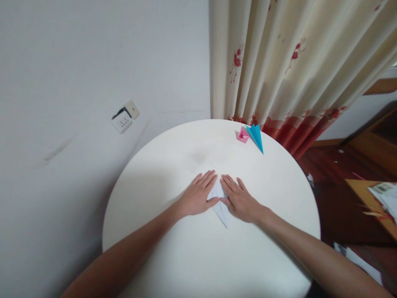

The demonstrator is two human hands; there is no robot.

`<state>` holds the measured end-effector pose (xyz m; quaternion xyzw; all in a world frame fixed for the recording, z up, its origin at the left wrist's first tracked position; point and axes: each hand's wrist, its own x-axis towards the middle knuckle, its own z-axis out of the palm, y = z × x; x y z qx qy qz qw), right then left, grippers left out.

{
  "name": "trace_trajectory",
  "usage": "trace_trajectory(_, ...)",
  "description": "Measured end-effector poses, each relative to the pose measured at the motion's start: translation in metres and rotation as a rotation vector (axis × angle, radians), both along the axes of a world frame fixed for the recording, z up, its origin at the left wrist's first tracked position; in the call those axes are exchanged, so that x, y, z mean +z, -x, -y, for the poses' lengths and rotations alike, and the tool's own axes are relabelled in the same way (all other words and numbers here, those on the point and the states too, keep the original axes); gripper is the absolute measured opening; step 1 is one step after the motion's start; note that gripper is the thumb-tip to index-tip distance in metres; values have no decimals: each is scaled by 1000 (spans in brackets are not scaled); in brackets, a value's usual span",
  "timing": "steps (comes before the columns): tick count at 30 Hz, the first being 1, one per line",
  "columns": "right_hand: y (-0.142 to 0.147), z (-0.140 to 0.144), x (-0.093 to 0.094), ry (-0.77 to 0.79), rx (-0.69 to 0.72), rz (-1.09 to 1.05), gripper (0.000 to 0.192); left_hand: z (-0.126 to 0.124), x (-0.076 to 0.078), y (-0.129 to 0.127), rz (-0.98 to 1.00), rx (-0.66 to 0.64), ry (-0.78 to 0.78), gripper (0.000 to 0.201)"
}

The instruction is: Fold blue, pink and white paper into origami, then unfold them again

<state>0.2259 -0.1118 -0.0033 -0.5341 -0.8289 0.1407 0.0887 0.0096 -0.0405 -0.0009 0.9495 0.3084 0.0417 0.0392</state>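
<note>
A folded white paper (221, 205) is pressed flat at the centre of the frame on a round white table (173, 256), the left hand (198, 194) and right hand (240, 198) laid open-palmed over it; even, outward pressure would sharpen the crease.

Both hands (217, 194) cover most of the white folded paper (221, 209), seemingly.
</note>
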Motion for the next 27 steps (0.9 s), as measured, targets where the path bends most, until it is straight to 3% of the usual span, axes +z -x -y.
trace_trajectory(8,9,2,-8,-138,-52,47,59,13,-1,-3,18,50,-82,72)
trace_trajectory(18,15,4,-4,-147,-84,44,57,26,2,-8,1,47,-55,65)
trace_trajectory(27,28,7,-9,-175,-156,57,54,10,-7,-6,65,133,-29,52)
